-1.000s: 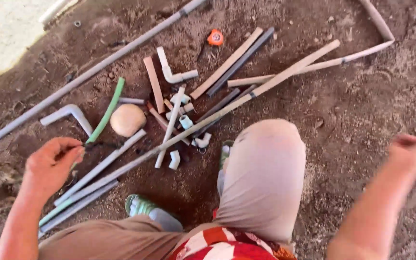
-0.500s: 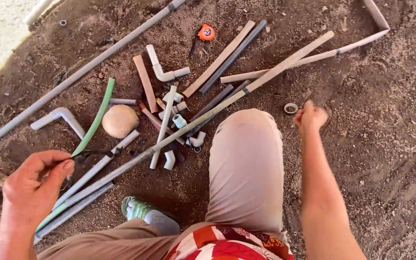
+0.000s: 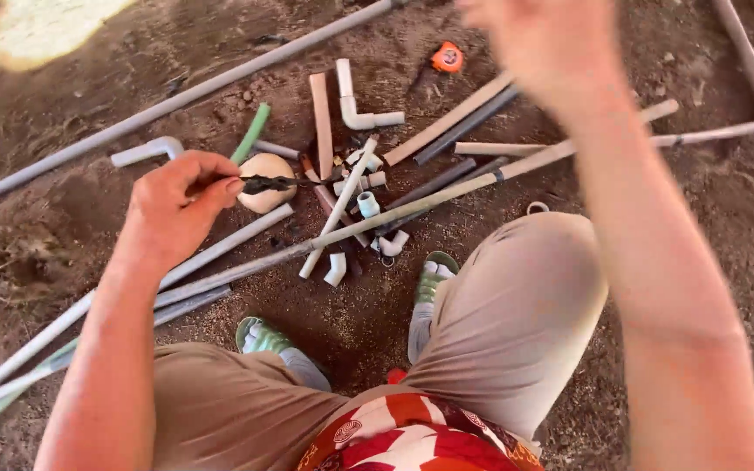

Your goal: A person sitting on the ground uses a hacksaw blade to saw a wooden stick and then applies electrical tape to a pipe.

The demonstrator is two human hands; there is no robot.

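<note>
Two bare hands working over brown dirt ground (image 3: pixel 89 235): left hand (image 3: pixel 176 205) pinching one thin dark stick-like piece (image 3: pixel 272 183) between thumb and fingertips, piece jutting rightward past the fingers, crossing one rounded tan stone (image 3: pixel 265 179). Right hand (image 3: pixel 543 44) hanging raised and blurred near the top edge, grip impossible to tell. Lying beyond: one small orange tape measure (image 3: pixel 448 58), one curved green hose (image 3: pixel 251 133), many grey plastic pipes (image 3: pixel 176 100).

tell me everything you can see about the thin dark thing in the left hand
The thin dark strip is slender, black and slightly crooked, perhaps a blade or twig; its material is unclear. The left hand pinches one end between fingertips, holding it roughly level, its free end pointing right above the round tan object on the dirt.
</note>
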